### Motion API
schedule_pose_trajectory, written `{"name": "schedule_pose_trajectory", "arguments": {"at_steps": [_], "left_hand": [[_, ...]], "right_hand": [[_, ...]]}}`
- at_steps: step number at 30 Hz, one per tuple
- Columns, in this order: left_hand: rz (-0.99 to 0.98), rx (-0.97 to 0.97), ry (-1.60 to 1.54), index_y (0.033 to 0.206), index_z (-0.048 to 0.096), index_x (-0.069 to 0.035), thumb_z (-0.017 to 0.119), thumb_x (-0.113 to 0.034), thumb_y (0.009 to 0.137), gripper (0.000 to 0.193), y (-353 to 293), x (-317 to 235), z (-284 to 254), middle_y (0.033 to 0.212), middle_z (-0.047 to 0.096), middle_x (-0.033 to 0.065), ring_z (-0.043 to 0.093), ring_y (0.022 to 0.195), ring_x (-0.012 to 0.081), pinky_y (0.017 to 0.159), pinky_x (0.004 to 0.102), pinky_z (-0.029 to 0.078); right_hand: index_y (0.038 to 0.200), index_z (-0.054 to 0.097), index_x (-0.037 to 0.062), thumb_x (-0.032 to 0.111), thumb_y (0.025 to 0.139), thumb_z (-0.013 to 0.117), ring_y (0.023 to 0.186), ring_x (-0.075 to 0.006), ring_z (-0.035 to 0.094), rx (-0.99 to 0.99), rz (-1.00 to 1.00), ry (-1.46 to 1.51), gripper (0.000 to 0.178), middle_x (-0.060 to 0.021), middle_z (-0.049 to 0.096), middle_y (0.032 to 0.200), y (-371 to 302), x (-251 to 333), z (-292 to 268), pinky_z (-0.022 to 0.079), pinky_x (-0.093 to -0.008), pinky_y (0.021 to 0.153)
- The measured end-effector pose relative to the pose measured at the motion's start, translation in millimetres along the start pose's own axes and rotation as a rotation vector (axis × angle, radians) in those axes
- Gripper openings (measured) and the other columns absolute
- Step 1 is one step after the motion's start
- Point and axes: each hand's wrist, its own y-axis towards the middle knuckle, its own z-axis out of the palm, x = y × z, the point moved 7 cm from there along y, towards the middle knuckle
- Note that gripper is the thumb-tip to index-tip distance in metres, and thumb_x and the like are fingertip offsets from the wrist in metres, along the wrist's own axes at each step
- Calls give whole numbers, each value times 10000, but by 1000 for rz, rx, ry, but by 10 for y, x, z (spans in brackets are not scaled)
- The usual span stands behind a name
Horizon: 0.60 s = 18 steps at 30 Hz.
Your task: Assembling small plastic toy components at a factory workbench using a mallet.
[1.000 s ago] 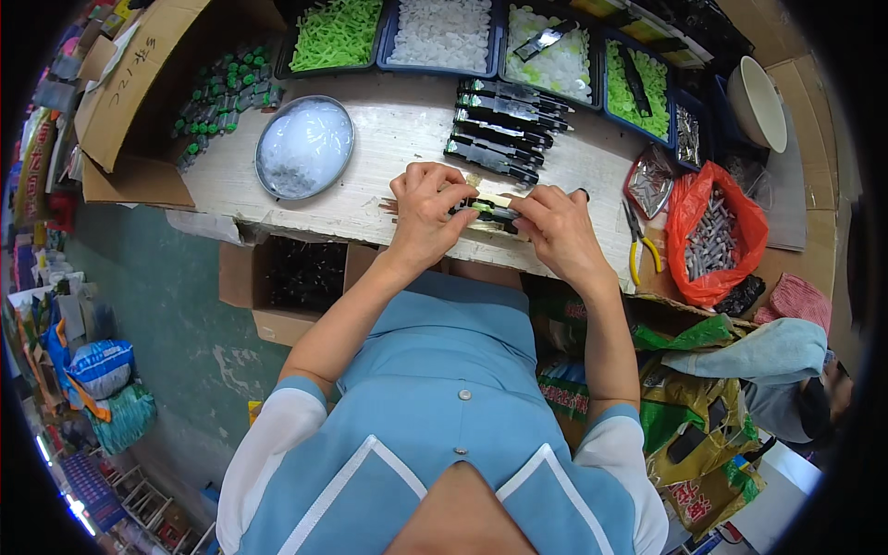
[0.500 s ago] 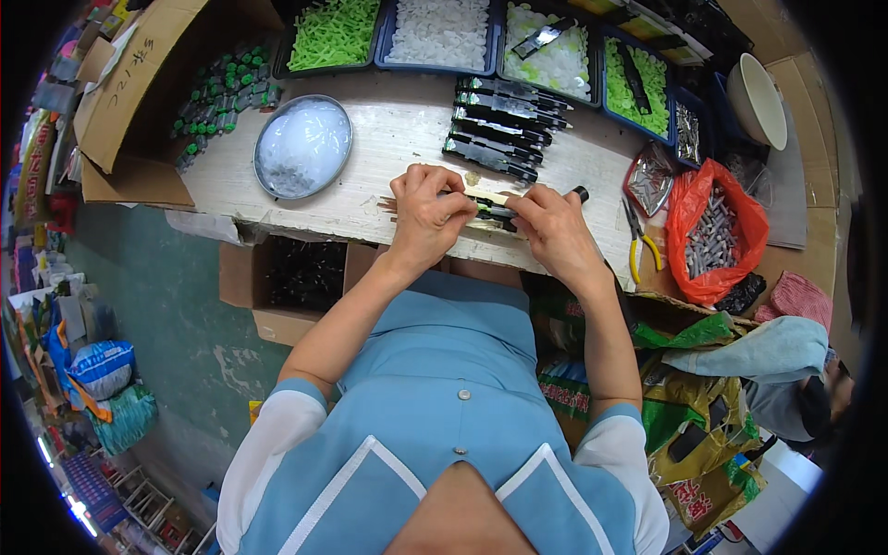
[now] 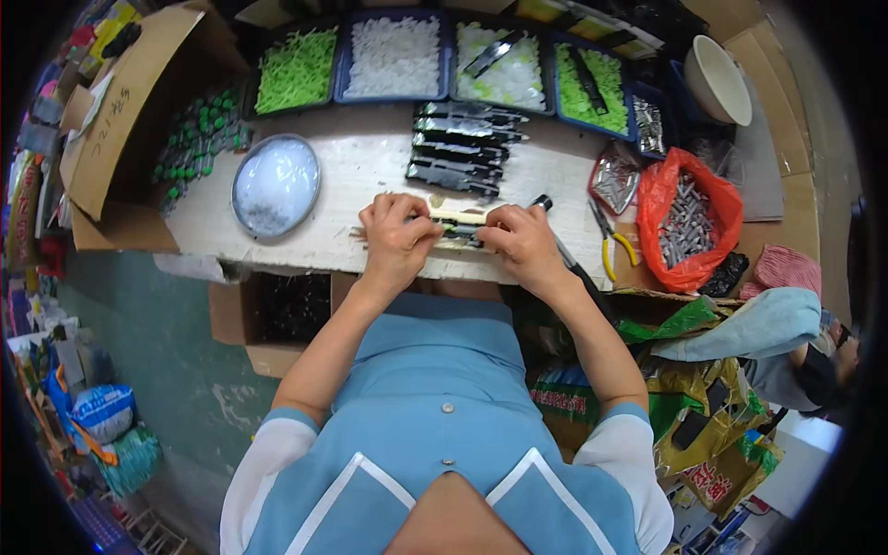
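Observation:
Near the front edge of the white worktable [image 3: 361, 166], my left hand [image 3: 400, 239] and my right hand [image 3: 525, 242] face each other with bent, pinching fingers. Between them lies a slim black-and-green part [image 3: 460, 229], its ends partly hidden by my fingertips. A pale strip [image 3: 458, 216] runs just beyond it. Past my hands, several black plastic pieces [image 3: 458, 148] are stacked in a row. Beside my right hand, a black rod [image 3: 575, 270] with a round end slants toward the table edge.
Trays of green pieces [image 3: 296, 69] and white pieces [image 3: 393, 57] line the back. A round dish [image 3: 276, 185] holds clear pieces at left. Yellow-handled pliers [image 3: 608, 242] and a red bag [image 3: 689, 222] of metal cylinders lie right. An open carton [image 3: 227, 314] stands below.
The whole view has shifted, so the tabletop things appear farther left. Both hands keep their pinch on the part, with their fingers only slightly moved.

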Motion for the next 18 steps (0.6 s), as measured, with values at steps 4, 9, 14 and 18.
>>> {"name": "schedule_pose_trajectory", "arguments": {"at_steps": [4, 9, 14, 18], "left_hand": [[-8, -10, -13, 663, 630, -108, 702, -73, 627, 88, -5, -11, -20, 844, 554, -18, 469, 917, 195, 791, 357, 271], [-33, 1, -21, 684, 639, -121, 693, -72, 639, 85, -17, -34, -37, 849, 555, -15, 466, 919, 193, 803, 355, 267], [-17, 10, -17, 690, 639, -125, 695, -84, 637, 88, -26, -45, -19, 851, 554, -13, 467, 916, 195, 803, 357, 265], [-8, 14, -25, 704, 632, -129, 682, -82, 648, 88, -10, -49, -15, 848, 546, -10, 469, 915, 197, 796, 359, 265]], "right_hand": [[869, 619, 93, -16, 677, 582, 852, -229, 557, -60, 79, 29, 224, -50, 580, 856, 225, -393, -259, 380, -352, 691], [924, 640, 115, 14, 718, 571, 903, -243, 535, -206, 192, -274, 239, -39, 583, 918, 931, -1085, -552, 381, -379, 732], [954, 644, 185, 67, 732, 528, 1031, -258, 459, -210, 109, -608, 278, -55, 529, 1052, 1598, -1330, -313, 349, -465, 818], [981, 639, 218, 119, 758, 530, 1057, -229, 447, -104, 41, -730, 267, -34, 521, 1088, 1789, -1400, -270, 344, -482, 833]]}}
